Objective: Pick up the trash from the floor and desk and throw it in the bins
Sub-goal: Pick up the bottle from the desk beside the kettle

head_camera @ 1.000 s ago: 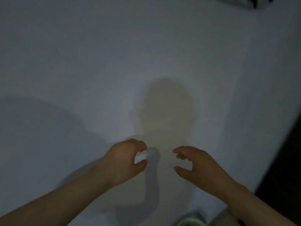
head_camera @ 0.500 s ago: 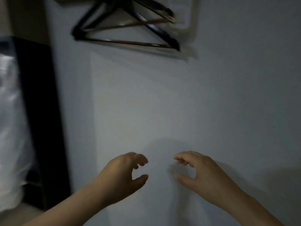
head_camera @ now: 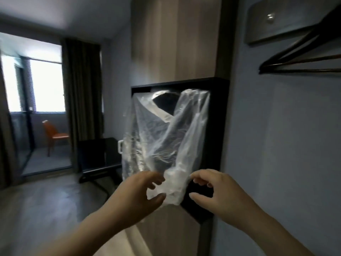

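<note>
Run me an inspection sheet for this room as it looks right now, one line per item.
Surface: wood-look floor, dim; nothing seen on it.
Job's things: clear plastic bag hanging in a black niche; no bin seen.
Clutter: nothing seen.
Hands: left hand and right hand loosely curled either side of the bag's lower end; contact unclear.
Cables: nothing seen.
Surroundings: dark low table, orange chair, curtain, wall hangers.
</note>
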`<state>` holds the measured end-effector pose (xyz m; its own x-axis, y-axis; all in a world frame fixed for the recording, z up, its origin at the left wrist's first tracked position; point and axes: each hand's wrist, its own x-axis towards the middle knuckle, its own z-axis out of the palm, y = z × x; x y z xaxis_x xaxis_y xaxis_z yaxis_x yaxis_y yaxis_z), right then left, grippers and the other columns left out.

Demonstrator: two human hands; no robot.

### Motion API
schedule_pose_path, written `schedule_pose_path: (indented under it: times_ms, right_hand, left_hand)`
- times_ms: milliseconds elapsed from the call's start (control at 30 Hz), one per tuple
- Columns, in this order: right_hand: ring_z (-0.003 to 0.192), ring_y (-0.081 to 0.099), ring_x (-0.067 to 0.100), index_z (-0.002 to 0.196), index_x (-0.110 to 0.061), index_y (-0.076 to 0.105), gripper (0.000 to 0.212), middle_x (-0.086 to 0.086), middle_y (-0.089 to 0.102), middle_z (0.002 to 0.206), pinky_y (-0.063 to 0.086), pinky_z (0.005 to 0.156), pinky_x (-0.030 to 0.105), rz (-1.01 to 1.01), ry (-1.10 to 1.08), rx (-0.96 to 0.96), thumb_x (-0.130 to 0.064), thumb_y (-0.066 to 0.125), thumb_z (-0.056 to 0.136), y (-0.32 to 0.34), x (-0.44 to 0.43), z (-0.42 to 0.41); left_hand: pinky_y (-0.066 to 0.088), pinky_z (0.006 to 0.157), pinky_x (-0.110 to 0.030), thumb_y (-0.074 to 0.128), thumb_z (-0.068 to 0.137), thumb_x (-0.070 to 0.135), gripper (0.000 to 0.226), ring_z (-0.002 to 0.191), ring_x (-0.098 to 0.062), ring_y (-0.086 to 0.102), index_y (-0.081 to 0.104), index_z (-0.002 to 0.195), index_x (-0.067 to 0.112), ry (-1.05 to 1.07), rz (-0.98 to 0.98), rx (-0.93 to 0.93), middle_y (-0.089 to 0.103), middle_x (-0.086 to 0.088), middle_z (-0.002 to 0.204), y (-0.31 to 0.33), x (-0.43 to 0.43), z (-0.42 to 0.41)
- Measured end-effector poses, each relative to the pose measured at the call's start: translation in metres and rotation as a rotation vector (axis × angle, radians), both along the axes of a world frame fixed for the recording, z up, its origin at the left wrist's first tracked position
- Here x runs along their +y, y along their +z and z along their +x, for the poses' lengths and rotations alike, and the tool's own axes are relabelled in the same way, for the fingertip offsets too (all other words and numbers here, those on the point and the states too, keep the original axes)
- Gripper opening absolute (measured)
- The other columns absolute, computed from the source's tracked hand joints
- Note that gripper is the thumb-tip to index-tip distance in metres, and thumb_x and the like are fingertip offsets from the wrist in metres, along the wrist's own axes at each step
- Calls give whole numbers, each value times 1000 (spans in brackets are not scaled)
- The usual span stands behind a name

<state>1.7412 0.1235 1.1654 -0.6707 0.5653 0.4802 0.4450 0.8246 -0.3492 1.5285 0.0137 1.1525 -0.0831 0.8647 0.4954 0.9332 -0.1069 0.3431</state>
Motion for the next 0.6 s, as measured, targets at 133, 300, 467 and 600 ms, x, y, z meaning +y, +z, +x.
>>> schedule_pose_path:
  times_ms: [133, 300, 467, 600]
  right_hand:
    - [96, 53, -4, 115, -30, 62, 39, -17, 60, 103, 42, 84, 12, 10, 150, -24, -41, 69, 78, -2, -37, -124]
    - [98, 54, -7, 116, -35, 60, 43, -23, 58, 101, 46, 86, 16, -15, 315, -64, -49, 62, 76, -12, -72, -241]
    - [96, 52, -8, 118, -32, 61, 42, -22, 57, 101, 41, 83, 7, 10, 369, -100, -47, 67, 79, -26, -65, -327]
    - [99, 52, -11, 121, -36, 57, 46, -26, 56, 106, 44, 87, 12, 0, 390, -125, -53, 61, 79, -48, -36, -386]
  left_hand:
    - [48, 79, -10, 66, 79, 47, 31, 92, 15, 54, 59, 108, 42, 161, 12, -11, 58, 29, 98, -1, -74, -100]
    - [48, 83, -10, 64, 82, 46, 30, 94, 13, 52, 55, 110, 43, 311, -29, -53, 54, 29, 99, -11, -133, -191]
    - [48, 85, -15, 61, 82, 49, 34, 95, 9, 53, 55, 114, 42, 406, -34, -83, 55, 26, 106, -25, -143, -264]
    - [48, 84, -14, 61, 83, 50, 36, 95, 10, 52, 53, 117, 43, 451, -51, -107, 53, 28, 106, -42, -122, -324]
